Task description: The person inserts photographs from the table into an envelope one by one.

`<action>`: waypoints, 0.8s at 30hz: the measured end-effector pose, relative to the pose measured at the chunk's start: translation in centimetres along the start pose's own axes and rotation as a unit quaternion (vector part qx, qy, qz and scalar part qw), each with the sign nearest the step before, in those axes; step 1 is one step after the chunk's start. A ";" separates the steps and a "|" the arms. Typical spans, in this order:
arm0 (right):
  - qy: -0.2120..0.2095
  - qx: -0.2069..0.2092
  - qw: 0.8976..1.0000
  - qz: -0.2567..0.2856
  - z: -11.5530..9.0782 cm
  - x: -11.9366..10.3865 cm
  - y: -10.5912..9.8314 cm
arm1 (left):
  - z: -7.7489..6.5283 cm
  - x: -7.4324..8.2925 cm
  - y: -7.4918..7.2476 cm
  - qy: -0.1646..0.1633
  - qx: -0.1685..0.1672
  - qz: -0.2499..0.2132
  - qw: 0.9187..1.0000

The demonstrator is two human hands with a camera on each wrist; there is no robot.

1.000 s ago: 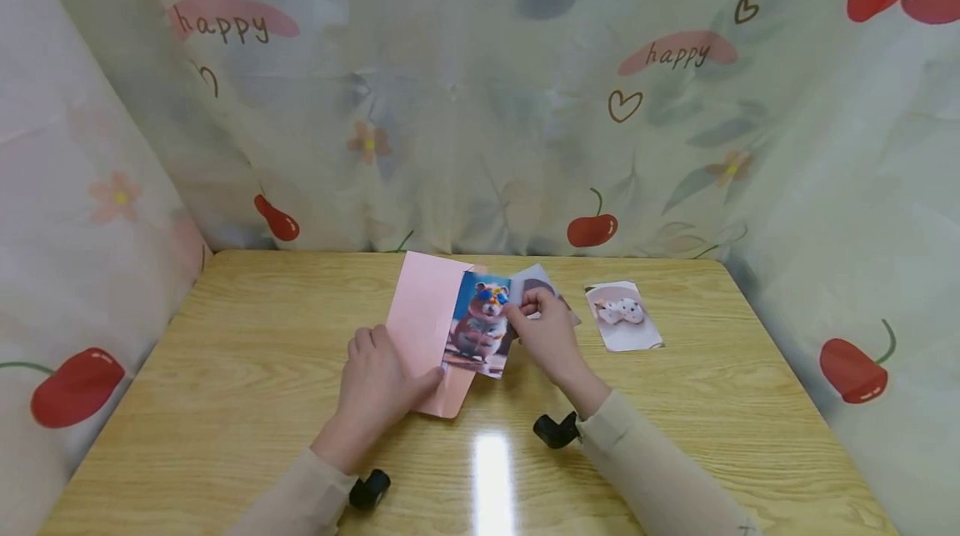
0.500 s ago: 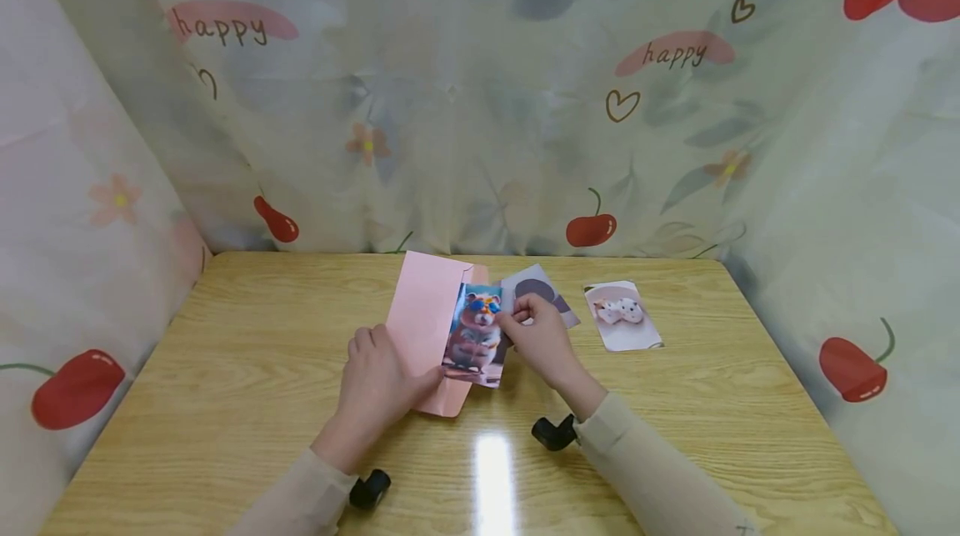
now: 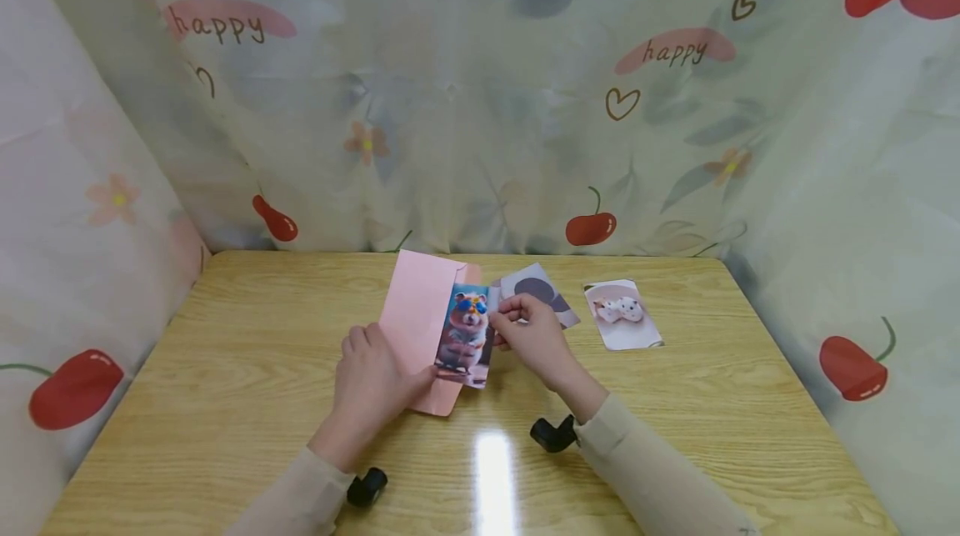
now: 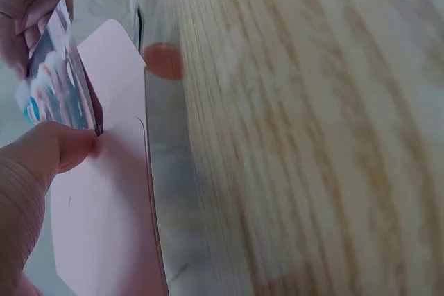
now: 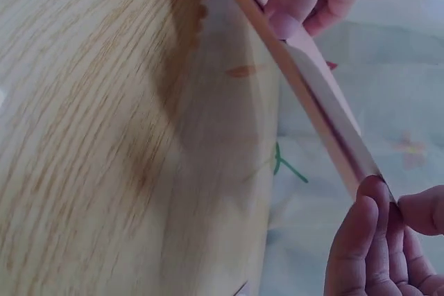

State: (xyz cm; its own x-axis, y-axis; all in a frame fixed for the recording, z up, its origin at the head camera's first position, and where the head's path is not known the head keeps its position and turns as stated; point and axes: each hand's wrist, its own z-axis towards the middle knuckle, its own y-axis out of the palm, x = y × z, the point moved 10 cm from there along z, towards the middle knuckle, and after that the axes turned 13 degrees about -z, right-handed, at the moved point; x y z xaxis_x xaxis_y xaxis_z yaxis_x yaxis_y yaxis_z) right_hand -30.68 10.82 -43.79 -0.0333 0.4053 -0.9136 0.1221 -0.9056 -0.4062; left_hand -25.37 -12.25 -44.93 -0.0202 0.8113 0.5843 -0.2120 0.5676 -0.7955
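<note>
My left hand [image 3: 375, 373] holds a pink envelope [image 3: 412, 311] by its lower left part, with the thumb across the front near the opening. A photo card [image 3: 465, 340] of a hamster in sunglasses stands at the envelope's open right side. My right hand [image 3: 532, 336] pinches that card by its right edge between thumb and fingers. In the left wrist view, the left thumb [image 4: 48, 147] presses where the card [image 4: 59, 84] meets the envelope mouth. From the right wrist view, the envelope [image 5: 305, 91] is seen edge-on; how deep the card sits inside cannot be told.
A second card [image 3: 536, 282] with a grey round shape lies behind my right hand, partly covered by it. Farther right lies a card [image 3: 622, 311] picturing two white spotted animals. The wooden table [image 3: 225, 369] ends at a patterned curtain [image 3: 450, 102].
The hamster card has moved left and slightly down with my right hand, and less of its width shows beside the envelope. Envelope and left hand have shifted slightly left.
</note>
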 end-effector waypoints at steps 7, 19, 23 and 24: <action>-0.003 -0.023 1.000 0.005 -0.4 -1.5 0.9 | 0.0 0.0 0.2 -0.013 -0.015 0.007 1.000; -0.019 0.011 0.999 -0.045 -0.2 -1.9 1.5 | -0.1 0.3 -0.1 -0.006 -0.004 0.013 1.000; -0.003 0.008 0.999 -0.037 0.2 -1.4 1.6 | -0.1 0.5 -0.1 0.005 0.006 0.001 1.000; 0.001 0.009 0.999 -0.037 0.3 -1.2 1.5 | -0.1 0.6 -0.1 0.007 0.007 -0.006 1.000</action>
State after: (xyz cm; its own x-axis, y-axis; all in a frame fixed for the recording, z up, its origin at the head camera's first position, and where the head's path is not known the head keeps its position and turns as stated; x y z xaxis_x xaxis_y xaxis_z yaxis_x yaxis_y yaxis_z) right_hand -30.72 8.91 -43.28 -0.0393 0.4716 -0.8809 0.1021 -0.8751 -0.4730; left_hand -25.27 -11.81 -44.54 -0.0035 0.8068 0.5909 -0.2260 0.5750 -0.7864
